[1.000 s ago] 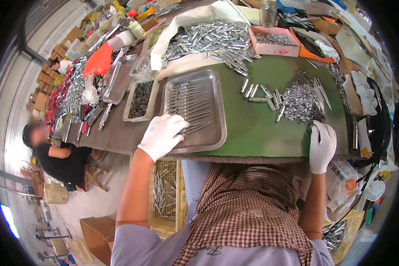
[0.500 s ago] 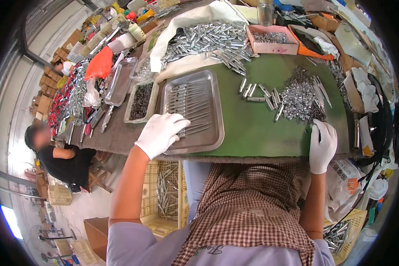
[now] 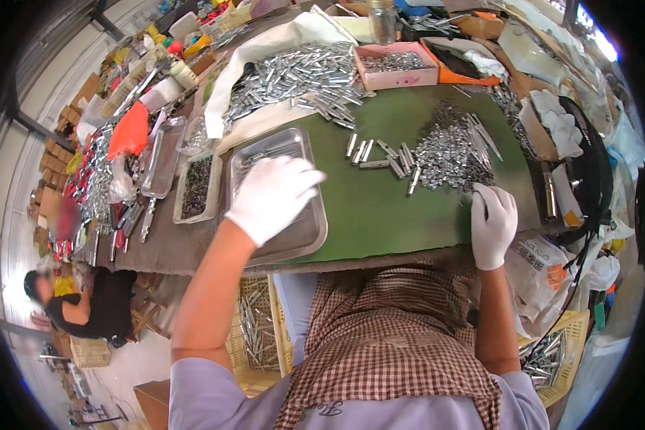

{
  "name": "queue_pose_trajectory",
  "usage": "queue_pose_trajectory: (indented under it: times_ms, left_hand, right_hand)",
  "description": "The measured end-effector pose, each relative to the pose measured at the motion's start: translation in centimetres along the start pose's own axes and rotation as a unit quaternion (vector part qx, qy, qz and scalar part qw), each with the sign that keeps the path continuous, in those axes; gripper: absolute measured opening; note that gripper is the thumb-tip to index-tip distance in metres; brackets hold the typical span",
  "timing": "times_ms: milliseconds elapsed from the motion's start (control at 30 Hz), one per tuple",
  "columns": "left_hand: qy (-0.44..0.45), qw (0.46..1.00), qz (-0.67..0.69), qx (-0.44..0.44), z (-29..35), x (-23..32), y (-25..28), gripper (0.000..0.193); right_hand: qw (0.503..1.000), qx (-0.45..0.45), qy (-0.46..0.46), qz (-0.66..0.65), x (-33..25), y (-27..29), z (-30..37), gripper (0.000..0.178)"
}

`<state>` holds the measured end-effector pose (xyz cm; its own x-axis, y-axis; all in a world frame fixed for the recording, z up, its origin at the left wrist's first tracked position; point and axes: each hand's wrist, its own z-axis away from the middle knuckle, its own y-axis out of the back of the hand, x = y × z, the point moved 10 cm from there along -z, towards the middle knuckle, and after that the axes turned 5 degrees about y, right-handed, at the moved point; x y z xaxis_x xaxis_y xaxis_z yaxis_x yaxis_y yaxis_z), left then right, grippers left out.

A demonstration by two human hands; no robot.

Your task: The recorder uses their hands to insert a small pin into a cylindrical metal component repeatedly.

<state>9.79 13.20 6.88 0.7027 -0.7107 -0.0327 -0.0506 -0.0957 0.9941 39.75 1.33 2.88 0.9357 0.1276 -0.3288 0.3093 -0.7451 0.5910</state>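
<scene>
My left hand [image 3: 278, 199], in a white glove, is raised over the metal tray [image 3: 320, 228]. Its fingers point right and are blurred by motion, so whether they hold anything is unclear. Partly covered by that hand, slim metal rods [image 3: 265, 154] lie side by side in the tray. My right hand [image 3: 494, 226], also gloved in white, is at the near edge of a heap of small silvery metal pieces [image 3: 441, 158]. Its fingers are curled closed, and anything between them is hidden. Small dark parts [image 3: 480, 174] lie just beyond its fingertips.
Short metal tubes [image 3: 390, 159] lie loose on the green mat [image 3: 380, 222]. Behind them are a white cloth [image 3: 218, 107] under many metal tubes and a pink box [image 3: 401, 77] of small parts. A tub [image 3: 178, 209] of dark pieces stands left of the tray. Another person [image 3: 86, 308] sits at left.
My left hand has lifted off the rods and moved up and right across the tray. My right hand stays by the heap. The whole view has shifted and tilted, so the table appears farther left.
</scene>
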Motion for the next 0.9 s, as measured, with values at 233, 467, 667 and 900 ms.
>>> queue_pose_trajectory:
  times_ms: [233, 467, 667, 900]
  left_hand:
    - [0.167, 0.986, -0.002, -0.017, -10.9, -1.5, -6.0, 0.020]
    - [0.226, 0.972, 0.064, 0.017, -10.8, -3.5, -6.6, 0.023]
    - [0.004, 0.985, 0.164, -0.043, -4.3, 11.2, -4.0, 0.017]
    - [0.001, 0.956, 0.255, 0.146, 0.1, 14.9, -5.5, 0.012]
  right_hand:
    - [1.000, 0.027, 0.007, -0.010, -0.3, 0.2, -0.1, 0.014]
    - [0.992, 0.058, -0.059, -0.093, 2.0, 0.4, 0.2, 0.011]
    - [0.996, -0.032, -0.087, 0.012, 11.1, -2.6, -5.1, 0.014]
    - [0.923, -0.306, -0.147, 0.182, 15.7, -11.0, -9.9, 0.032]
